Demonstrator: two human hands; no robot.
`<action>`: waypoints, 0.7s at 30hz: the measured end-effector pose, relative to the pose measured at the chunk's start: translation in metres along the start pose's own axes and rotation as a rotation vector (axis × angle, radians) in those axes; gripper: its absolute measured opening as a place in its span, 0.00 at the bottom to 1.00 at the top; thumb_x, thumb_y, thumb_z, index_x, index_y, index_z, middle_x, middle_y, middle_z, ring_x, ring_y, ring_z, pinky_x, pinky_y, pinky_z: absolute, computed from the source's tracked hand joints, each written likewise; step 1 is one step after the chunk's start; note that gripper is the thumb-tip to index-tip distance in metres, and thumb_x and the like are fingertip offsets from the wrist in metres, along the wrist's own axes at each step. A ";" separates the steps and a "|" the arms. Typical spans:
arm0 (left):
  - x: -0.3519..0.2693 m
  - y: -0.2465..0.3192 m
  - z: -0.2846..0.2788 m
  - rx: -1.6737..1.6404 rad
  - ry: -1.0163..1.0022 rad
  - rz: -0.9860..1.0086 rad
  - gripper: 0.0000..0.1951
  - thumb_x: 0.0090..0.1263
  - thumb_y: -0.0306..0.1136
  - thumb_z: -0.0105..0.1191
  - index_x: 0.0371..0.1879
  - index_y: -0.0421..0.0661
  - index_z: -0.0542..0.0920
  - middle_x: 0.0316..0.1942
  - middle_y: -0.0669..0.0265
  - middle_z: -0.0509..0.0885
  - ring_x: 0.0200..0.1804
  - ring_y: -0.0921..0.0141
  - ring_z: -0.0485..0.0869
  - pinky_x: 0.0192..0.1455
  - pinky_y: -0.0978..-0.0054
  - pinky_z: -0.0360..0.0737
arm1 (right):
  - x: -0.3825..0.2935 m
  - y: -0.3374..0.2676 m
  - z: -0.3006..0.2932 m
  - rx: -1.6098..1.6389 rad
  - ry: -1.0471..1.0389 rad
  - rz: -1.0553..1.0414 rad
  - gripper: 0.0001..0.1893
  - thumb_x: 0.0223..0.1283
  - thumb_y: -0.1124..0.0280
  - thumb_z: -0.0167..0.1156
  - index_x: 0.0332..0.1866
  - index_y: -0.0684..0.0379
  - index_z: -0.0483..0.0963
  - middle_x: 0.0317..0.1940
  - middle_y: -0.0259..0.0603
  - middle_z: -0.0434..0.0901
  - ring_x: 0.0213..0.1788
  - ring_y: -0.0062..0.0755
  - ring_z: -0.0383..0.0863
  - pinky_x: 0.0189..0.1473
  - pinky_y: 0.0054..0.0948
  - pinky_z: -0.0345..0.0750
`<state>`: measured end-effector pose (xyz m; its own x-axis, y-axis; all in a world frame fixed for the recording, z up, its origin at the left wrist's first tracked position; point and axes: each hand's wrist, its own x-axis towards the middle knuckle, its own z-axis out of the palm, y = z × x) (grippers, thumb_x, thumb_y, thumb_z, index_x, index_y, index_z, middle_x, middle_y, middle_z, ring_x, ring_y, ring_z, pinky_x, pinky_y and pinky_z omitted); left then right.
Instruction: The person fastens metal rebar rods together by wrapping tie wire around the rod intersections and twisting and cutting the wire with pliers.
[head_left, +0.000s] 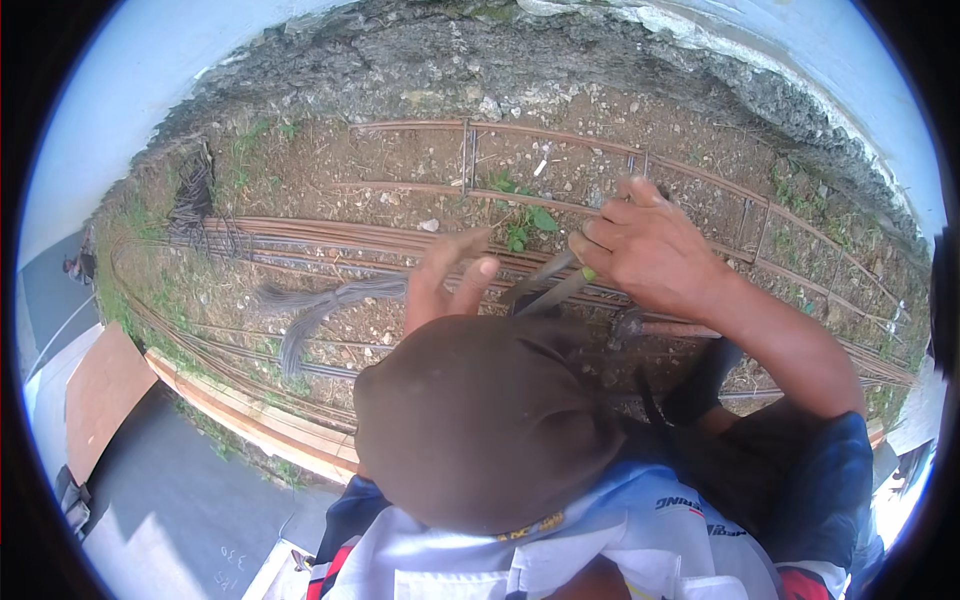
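My right hand (652, 247) is closed around a two-handled metal tool, probably pincers (551, 291); its handles stick out below the fingers and its jaws are hidden. That hand is over a flat frame of rusty reinforcing bars (540, 135) joined by short steel stirrups (469, 157). To its left, my left hand (450, 274) has thumb and forefinger apart, with nothing visible between them. My brown cap (487, 427) hides its lower part. Beside the left hand lies a bent bundle of grey tie wire (330, 300) on the bars.
Long rusty bars (322, 231) run across the soil below the frame. A pile of dark stirrups (193, 191) sits at their left end. Behind rises a rough wall base (420, 60). Timber boards (247, 412) edge a grey slab (195, 480) at lower left. Weeds (529, 221) grow between bars.
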<state>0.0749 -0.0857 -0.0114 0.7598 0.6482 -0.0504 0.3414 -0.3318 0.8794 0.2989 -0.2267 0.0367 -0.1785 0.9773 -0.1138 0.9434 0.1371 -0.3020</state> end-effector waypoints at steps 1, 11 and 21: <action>0.001 0.012 -0.005 0.005 0.005 0.007 0.14 0.74 0.37 0.54 0.48 0.38 0.79 0.34 0.66 0.81 0.34 0.78 0.78 0.38 0.78 0.75 | 0.012 0.000 -0.008 0.003 0.123 -0.043 0.09 0.55 0.70 0.56 0.40 0.56 0.80 0.37 0.36 0.81 0.53 0.30 0.77 0.61 0.41 0.67; -0.020 0.023 0.040 -0.925 0.093 -0.470 0.17 0.79 0.39 0.44 0.57 0.40 0.75 0.39 0.69 0.82 0.37 0.80 0.80 0.37 0.82 0.76 | 0.054 -0.063 0.059 1.535 0.385 0.586 0.27 0.59 0.69 0.63 0.63 0.65 0.66 0.41 0.44 0.78 0.49 0.35 0.78 0.54 0.36 0.74; -0.025 -0.022 0.004 -0.451 -0.577 -0.817 0.16 0.72 0.37 0.56 0.53 0.41 0.78 0.36 0.70 0.84 0.34 0.80 0.79 0.37 0.79 0.77 | 0.025 -0.044 0.087 1.304 0.076 0.604 0.28 0.61 0.66 0.59 0.66 0.59 0.64 0.42 0.44 0.79 0.44 0.32 0.80 0.47 0.33 0.77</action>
<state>0.0504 -0.0976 -0.0318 0.5810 0.1014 -0.8075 0.7153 0.4098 0.5661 0.2289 -0.2228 -0.0354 0.2036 0.8432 -0.4975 -0.0635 -0.4957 -0.8662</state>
